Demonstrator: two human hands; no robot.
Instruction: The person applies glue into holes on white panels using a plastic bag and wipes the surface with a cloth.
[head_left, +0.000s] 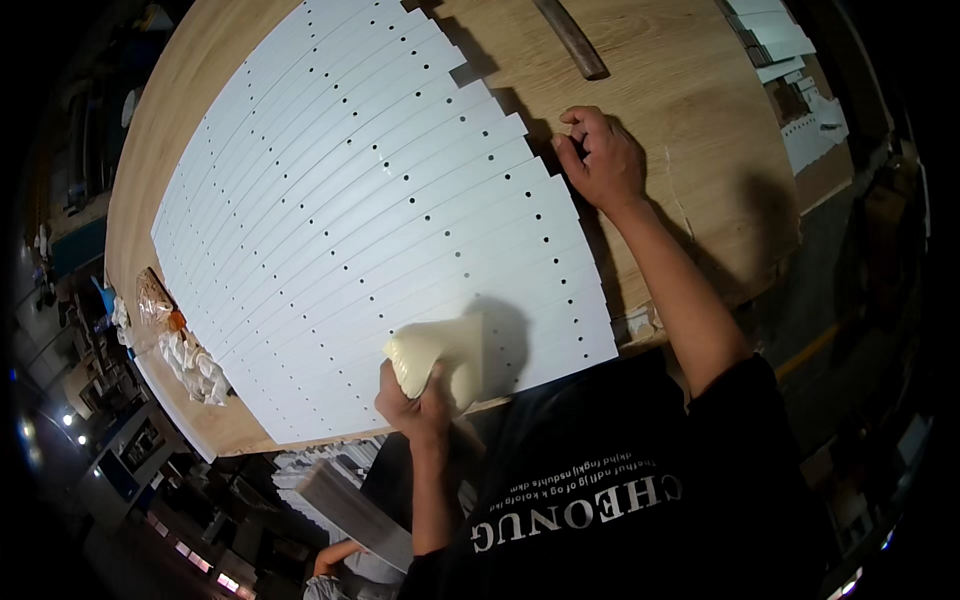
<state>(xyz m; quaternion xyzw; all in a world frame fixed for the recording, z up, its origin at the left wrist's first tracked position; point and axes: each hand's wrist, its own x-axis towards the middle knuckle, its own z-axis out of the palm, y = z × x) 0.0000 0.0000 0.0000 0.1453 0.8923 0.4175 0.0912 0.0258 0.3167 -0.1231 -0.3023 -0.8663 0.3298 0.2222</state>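
My left hand [415, 402] is closed around a folded pale yellow cloth [455, 355], resting on the near edge of a large set of white panels [330, 230]. The panels lie side by side in long strips with rows of dark holes, and their right ends are stepped. Whether the folded piece is woven cloth or thin foam cannot be made out. Beyond the stepped ends, my right hand [605, 160] rests near the wooden tabletop with loosely bent fingers, thumb apart from them. It holds nothing visible.
The wooden table [690, 110] bears a dark curved bar [572, 40] at the far right. Crumpled plastic wrapping [190, 365] lies by the left edge. White pieces [775, 40] sit to the far right. Another person's arm [335, 555] shows at the lower left, beside a stack of boards [345, 500].
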